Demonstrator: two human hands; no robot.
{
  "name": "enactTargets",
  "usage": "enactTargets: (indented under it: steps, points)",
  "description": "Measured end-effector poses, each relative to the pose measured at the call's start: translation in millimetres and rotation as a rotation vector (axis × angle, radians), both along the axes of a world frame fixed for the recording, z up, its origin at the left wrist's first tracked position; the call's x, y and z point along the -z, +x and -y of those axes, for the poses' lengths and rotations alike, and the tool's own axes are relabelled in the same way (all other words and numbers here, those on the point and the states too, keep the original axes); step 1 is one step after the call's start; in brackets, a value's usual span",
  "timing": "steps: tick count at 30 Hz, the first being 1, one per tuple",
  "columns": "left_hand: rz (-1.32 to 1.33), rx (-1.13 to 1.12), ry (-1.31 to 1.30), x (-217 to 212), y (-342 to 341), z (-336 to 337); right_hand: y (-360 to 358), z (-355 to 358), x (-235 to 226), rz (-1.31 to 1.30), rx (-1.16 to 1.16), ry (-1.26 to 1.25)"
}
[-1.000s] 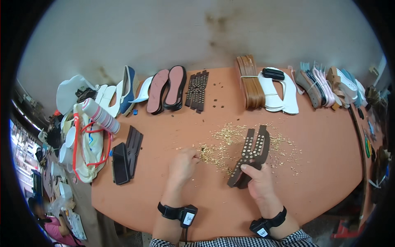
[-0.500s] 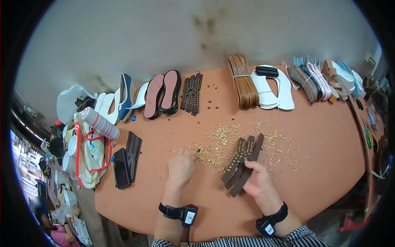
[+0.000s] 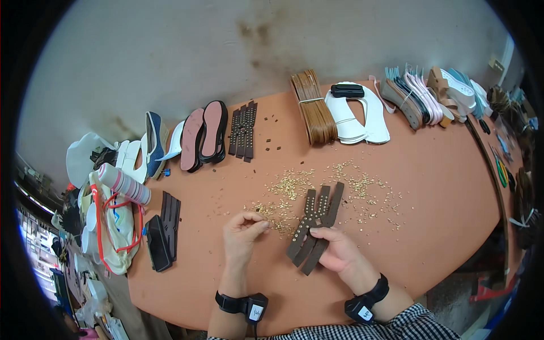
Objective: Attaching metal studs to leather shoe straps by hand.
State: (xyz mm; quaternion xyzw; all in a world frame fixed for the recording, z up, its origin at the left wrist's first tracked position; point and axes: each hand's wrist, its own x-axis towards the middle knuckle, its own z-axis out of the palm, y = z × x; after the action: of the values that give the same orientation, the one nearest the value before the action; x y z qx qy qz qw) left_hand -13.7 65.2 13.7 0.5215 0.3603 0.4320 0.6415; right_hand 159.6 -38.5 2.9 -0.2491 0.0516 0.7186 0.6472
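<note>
My right hand (image 3: 336,253) holds a bunch of dark brown leather straps (image 3: 315,222) set with small gold studs, fanned out over the orange table (image 3: 430,187). My left hand (image 3: 242,233) is pinched at the near edge of a scatter of loose gold studs (image 3: 317,190) that lies on the table; whether a stud is between the fingertips is too small to tell. Both wrists wear black bands.
Along the far edge lie shoe soles (image 3: 205,135), studded black straps (image 3: 242,130), a tied bundle of tan strips (image 3: 313,113), white insoles (image 3: 362,113) and stacked sandals (image 3: 425,93). Black pieces (image 3: 163,229) and a white bag with red handles (image 3: 116,226) sit at the left.
The strap bunch has shifted slightly in my right hand. My left hand has stayed at the studs with its fingers pinching. The view has tilted a little.
</note>
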Motion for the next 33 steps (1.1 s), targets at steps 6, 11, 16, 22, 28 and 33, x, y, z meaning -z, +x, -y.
enactTargets:
  steps: [6, 11, 16, 22, 28, 33]
  points:
    - [-0.023, 0.084, 0.082, -11.0, 10.3, 20.7, -7.5, 1.6, -16.0, 0.288, 0.094, 0.001]
    - [-0.075, 0.091, 0.226, -6.4, 16.3, 31.7, -10.3, 2.6, -15.6, 0.412, 0.165, -0.024]
    - [-0.181, 0.028, 0.24, -18.6, 24.5, 37.8, -8.5, 2.6, -16.6, 0.439, 0.179, -0.013]
    - [0.027, 0.084, -0.035, -14.3, 20.1, 35.8, -9.4, 2.7, -15.1, 0.452, 0.185, -0.015]
    - [0.04, 0.168, 0.094, -9.2, 24.2, 38.9, -12.1, 4.4, -18.8, 0.482, 0.22, 0.016]
    - [-0.028, 0.162, 0.22, 0.2, 26.3, 36.4, -10.2, 3.1, -20.4, 0.477, 0.202, 0.017]
